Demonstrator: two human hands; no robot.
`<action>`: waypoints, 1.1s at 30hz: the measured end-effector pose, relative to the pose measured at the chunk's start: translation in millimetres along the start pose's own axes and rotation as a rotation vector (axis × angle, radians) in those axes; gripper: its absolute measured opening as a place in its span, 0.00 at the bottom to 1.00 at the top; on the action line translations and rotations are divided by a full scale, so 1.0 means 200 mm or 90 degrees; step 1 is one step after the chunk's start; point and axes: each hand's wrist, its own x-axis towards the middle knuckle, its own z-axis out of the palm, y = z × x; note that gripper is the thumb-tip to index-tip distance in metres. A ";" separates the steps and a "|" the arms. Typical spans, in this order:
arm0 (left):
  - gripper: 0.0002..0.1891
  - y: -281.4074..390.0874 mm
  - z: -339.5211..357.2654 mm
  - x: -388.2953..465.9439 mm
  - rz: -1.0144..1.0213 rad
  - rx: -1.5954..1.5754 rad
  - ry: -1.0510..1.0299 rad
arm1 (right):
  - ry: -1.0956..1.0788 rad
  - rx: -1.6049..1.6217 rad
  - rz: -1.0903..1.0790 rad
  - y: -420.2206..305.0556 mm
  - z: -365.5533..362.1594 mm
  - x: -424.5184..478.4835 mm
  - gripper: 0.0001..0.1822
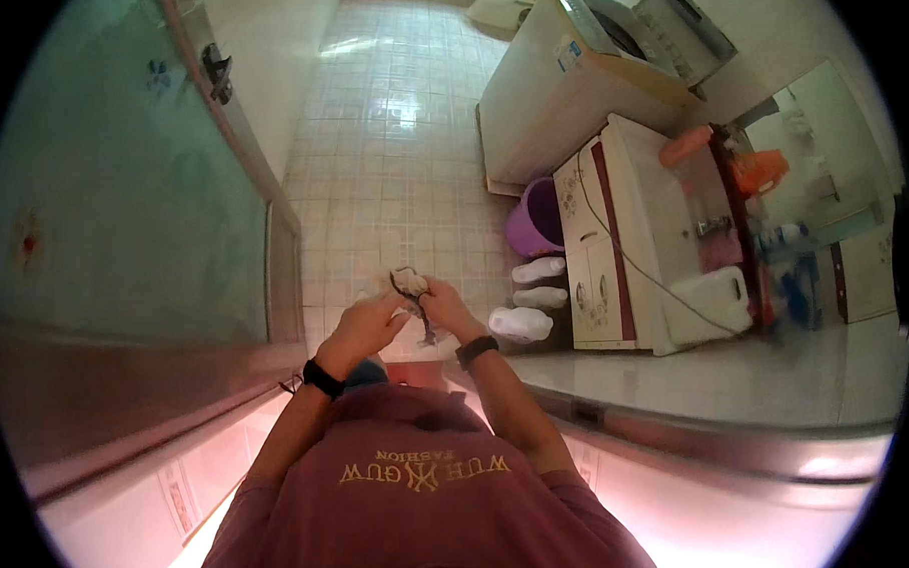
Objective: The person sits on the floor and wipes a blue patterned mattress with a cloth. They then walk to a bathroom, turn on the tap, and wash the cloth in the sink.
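In front of my torso I hold a small, limp white-and-dark item [407, 280], probably cloth, over the tiled floor. Its white part bulges upward inside a dark edge, and a dark strip hangs down toward me. My right hand [449, 308] grips it from the right side. On the other side the fingers of my left hand [369, 323] pinch its edge, with the thumb just below. Fingers cover part of the item, so its exact kind is unclear. A dark band sits on each wrist.
To the right stand several white plastic bottles [521, 324], a purple bucket [529, 225] and a washbasin cabinet [601, 286]. Beyond them is a washing machine [538, 108] with its lid raised. A glass door [144, 220] with a handle [217, 73] is at left. A toilet [494, 8] stands far ahead.
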 end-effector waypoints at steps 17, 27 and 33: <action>0.20 -0.54 -0.46 1.19 -0.070 -0.015 -0.113 | 0.517 0.100 0.355 0.45 -0.93 0.42 0.17; 0.19 -0.41 -0.31 1.96 -0.019 -0.030 -0.132 | 0.942 0.280 0.177 0.28 -1.94 0.26 0.14; 0.19 -0.20 -0.15 2.39 0.014 -0.033 -0.131 | 1.102 0.253 0.129 0.27 -2.57 0.24 0.13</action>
